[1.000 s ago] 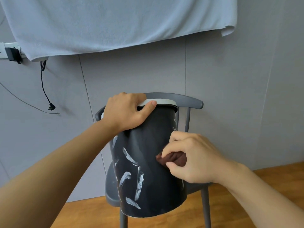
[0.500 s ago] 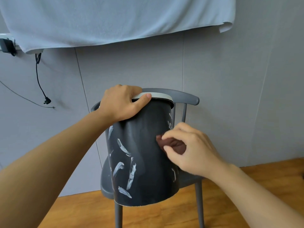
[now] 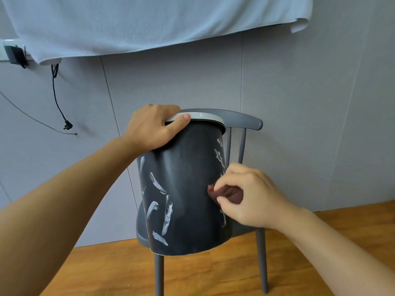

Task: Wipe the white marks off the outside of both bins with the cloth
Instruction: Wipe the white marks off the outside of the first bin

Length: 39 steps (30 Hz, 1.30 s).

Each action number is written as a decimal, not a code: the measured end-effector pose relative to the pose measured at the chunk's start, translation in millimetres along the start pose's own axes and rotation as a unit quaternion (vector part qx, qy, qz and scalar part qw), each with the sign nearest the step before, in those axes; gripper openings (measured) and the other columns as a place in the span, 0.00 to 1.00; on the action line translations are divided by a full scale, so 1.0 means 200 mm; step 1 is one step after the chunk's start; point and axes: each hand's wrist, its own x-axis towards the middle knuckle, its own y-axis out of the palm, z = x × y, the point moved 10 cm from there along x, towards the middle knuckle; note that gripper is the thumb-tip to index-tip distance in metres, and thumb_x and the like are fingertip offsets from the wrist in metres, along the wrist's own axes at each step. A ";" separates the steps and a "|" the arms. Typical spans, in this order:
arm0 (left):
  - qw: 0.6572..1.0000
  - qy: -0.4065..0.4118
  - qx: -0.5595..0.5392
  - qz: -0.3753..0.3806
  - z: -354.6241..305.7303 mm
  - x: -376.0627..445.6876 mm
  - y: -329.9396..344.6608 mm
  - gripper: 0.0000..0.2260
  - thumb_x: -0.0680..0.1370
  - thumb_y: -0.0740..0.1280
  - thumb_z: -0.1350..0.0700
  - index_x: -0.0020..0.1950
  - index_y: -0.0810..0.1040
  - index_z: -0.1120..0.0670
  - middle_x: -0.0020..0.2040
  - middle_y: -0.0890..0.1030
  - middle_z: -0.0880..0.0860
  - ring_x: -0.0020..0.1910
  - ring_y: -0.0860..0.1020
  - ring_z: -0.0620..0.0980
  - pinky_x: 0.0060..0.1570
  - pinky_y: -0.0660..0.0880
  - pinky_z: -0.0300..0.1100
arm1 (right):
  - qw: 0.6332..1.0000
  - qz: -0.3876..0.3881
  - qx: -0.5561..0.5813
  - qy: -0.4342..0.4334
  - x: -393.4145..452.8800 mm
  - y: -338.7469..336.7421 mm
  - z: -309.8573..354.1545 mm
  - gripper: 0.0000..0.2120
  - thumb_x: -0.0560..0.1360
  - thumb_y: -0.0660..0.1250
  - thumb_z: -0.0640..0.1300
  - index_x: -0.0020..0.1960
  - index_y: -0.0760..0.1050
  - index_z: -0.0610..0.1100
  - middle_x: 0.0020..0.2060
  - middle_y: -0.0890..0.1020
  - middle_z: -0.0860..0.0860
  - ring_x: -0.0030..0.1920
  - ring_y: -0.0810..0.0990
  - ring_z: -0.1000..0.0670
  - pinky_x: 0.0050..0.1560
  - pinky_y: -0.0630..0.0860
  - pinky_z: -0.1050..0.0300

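Observation:
A dark bin with a white rim stands tilted on a grey chair, its base lifted toward me. White marks streak its lower left side, and more white smears run down its upper right side. My left hand grips the rim at the top left, thumb along the white edge. My right hand pinches a bunched dark brown cloth and presses it against the bin's right side. Only one bin is in view.
The grey chair stands against a grey panelled wall on a wooden floor. A pale blue towel hangs across the top. A black plug and dangling cable sit on the wall at left.
My right hand has slid the cloth up and to the right along the bin's side. The left hand keeps its grip on the rim. The camera view shifted slightly.

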 end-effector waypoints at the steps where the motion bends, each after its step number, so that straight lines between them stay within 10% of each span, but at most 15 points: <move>1: 1.000 0.000 -0.008 0.015 0.01 -0.01 0.00 0.20 0.80 0.54 0.35 0.45 0.77 0.47 0.36 0.78 0.47 0.38 0.75 0.52 0.41 0.73 0.48 | 0.999 0.040 -0.012 -0.003 -0.01 0.04 0.00 0.07 0.74 0.75 0.52 0.52 0.83 0.57 0.45 0.77 0.61 0.45 0.79 0.57 0.43 0.74 0.69; 12: 0.994 0.031 0.063 0.083 0.00 0.05 0.01 0.14 0.82 0.53 0.44 0.65 0.68 0.42 0.45 0.77 0.50 0.46 0.75 0.57 0.45 0.67 0.48 | 0.999 0.016 0.037 0.028 0.03 0.06 0.00 0.10 0.74 0.76 0.50 0.56 0.84 0.56 0.46 0.78 0.62 0.47 0.80 0.56 0.45 0.82 0.61; 22: 0.989 0.005 0.136 -0.052 -0.02 0.05 0.06 0.20 0.83 0.53 0.37 0.49 0.74 0.51 0.38 0.78 0.49 0.37 0.76 0.58 0.35 0.66 0.46 | 0.992 -0.093 0.079 0.023 0.08 -0.05 0.03 0.13 0.75 0.73 0.53 0.59 0.84 0.54 0.49 0.78 0.59 0.49 0.80 0.57 0.47 0.80 0.64; 31: 0.989 -0.032 0.109 -0.093 0.08 0.02 0.02 0.20 0.80 0.53 0.35 0.50 0.77 0.48 0.37 0.80 0.48 0.38 0.77 0.56 0.36 0.65 0.45 | 0.996 0.080 0.008 -0.046 0.00 0.18 0.17 0.09 0.74 0.70 0.56 0.53 0.82 0.58 0.45 0.76 0.61 0.44 0.78 0.56 0.42 0.80 0.57; 37: 0.988 -0.036 0.112 -0.096 0.09 0.02 0.01 0.21 0.79 0.53 0.34 0.49 0.77 0.48 0.35 0.79 0.48 0.37 0.76 0.57 0.36 0.66 0.45 | 0.998 -0.060 -0.017 -0.010 0.01 0.07 0.16 0.11 0.77 0.73 0.52 0.59 0.83 0.53 0.50 0.77 0.57 0.47 0.78 0.54 0.46 0.81 0.60; 39: 0.988 -0.038 0.109 -0.100 0.09 0.01 0.00 0.21 0.79 0.54 0.34 0.49 0.77 0.48 0.33 0.77 0.47 0.37 0.76 0.58 0.36 0.66 0.45 | 1.000 0.002 -0.006 -0.018 -0.01 0.14 0.18 0.09 0.76 0.72 0.54 0.55 0.82 0.56 0.47 0.76 0.61 0.46 0.78 0.56 0.45 0.79 0.60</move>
